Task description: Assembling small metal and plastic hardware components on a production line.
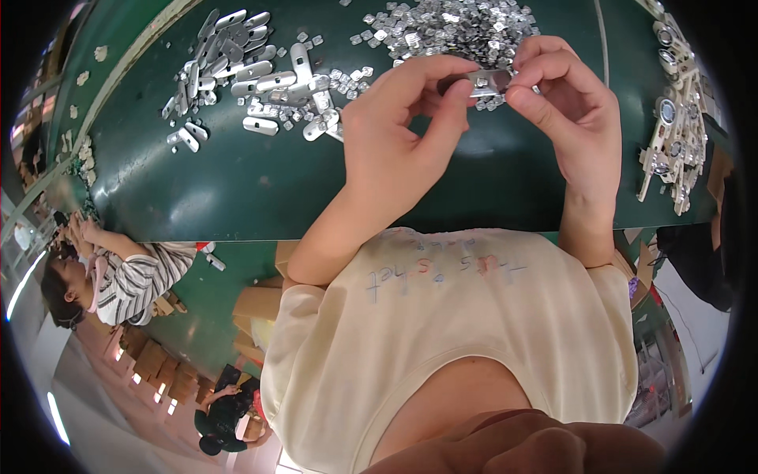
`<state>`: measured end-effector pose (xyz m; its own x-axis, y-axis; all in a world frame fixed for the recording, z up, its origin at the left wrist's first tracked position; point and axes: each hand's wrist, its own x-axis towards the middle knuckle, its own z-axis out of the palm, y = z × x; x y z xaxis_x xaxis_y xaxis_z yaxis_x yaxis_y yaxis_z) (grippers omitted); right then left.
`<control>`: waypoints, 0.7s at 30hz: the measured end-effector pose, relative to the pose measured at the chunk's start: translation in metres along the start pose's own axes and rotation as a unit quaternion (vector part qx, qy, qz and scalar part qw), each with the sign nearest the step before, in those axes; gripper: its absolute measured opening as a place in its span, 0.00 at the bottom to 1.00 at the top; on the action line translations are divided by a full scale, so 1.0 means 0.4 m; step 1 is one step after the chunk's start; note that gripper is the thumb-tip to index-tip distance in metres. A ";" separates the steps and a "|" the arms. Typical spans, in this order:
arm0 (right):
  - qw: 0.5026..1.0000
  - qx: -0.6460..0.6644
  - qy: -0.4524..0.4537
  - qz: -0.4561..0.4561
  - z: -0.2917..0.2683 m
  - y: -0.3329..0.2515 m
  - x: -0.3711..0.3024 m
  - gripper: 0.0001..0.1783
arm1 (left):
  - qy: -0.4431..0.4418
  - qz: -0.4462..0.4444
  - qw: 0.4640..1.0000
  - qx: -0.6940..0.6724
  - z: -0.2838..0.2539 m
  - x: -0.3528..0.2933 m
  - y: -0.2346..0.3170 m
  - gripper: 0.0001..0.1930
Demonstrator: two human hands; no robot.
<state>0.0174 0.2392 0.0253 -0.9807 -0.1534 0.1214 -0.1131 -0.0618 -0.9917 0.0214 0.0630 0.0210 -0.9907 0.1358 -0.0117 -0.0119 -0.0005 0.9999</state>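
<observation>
Head view: the left hand [392, 136] clamps one end of a small, shiny metal plate [485, 83] between thumb and forefinger. The right hand [583, 110] has its thumb and forefinger closed about the other end, so the plate sits between both hands, above the green table [260, 186] and in front of a heap of small silvery squares [454, 30]. Left of the hands, long rounded metal plates [276, 81] lie in a loose pile, with more squares scattered among them. Near the table's right end lie white parts with round fittings [669, 112]. Farther left, a person in a striped top [146, 278] sits beside the table.
</observation>
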 end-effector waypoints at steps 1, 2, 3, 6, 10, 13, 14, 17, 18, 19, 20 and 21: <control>0.999 -0.026 -0.030 -0.004 0.004 0.004 0.000 0.08 | -0.020 0.010 1.000 0.002 -0.003 -0.001 0.000 0.08; 0.999 -0.021 -0.030 -0.002 0.010 0.006 0.000 0.08 | -0.040 0.020 0.999 0.003 -0.004 -0.001 0.002 0.09; 0.999 0.019 -0.016 0.026 0.019 0.005 0.000 0.09 | -0.038 0.032 0.999 0.010 -0.002 -0.001 0.001 0.09; 0.995 0.066 0.010 0.080 0.036 -0.005 0.000 0.10 | -0.040 0.036 0.998 -0.012 0.000 0.000 -0.013 0.10; 0.991 0.089 0.027 0.099 0.048 -0.005 0.003 0.09 | -0.029 0.026 0.999 -0.006 -0.002 -0.010 -0.008 0.14; 0.988 0.116 0.018 0.103 0.036 0.009 -0.005 0.07 | -0.027 0.007 0.999 0.034 0.002 -0.010 -0.030 0.16; 0.985 0.148 -0.013 0.092 0.022 0.019 -0.010 0.11 | -0.021 0.003 1.000 0.005 0.011 -0.007 -0.025 0.14; 0.990 0.056 -0.104 0.078 -0.031 -0.011 0.011 0.17 | -0.033 -0.009 0.999 -0.007 -0.001 0.002 -0.008 0.14; 0.989 -0.003 -0.101 0.105 -0.068 -0.045 0.033 0.17 | -0.037 -0.022 0.999 -0.021 -0.010 0.002 -0.003 0.14; 0.989 -0.133 -0.057 0.015 -0.118 -0.037 0.072 0.18 | -0.040 -0.035 0.998 -0.034 -0.018 0.003 0.002 0.14; 0.956 -0.293 0.009 -0.014 -0.182 -0.025 0.129 0.18 | -0.035 -0.044 0.998 -0.033 -0.025 0.002 0.000 0.14; 0.881 -0.469 0.064 0.017 -0.258 -0.042 0.190 0.17 | -0.038 -0.053 0.997 -0.044 -0.032 -0.001 0.001 0.14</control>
<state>-0.0719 0.3305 0.0468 -0.9892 -0.0240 0.1447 -0.1072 0.7916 -0.6016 0.0202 0.0504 0.0214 -0.9699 0.2150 -0.1141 -0.1316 -0.0687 0.9889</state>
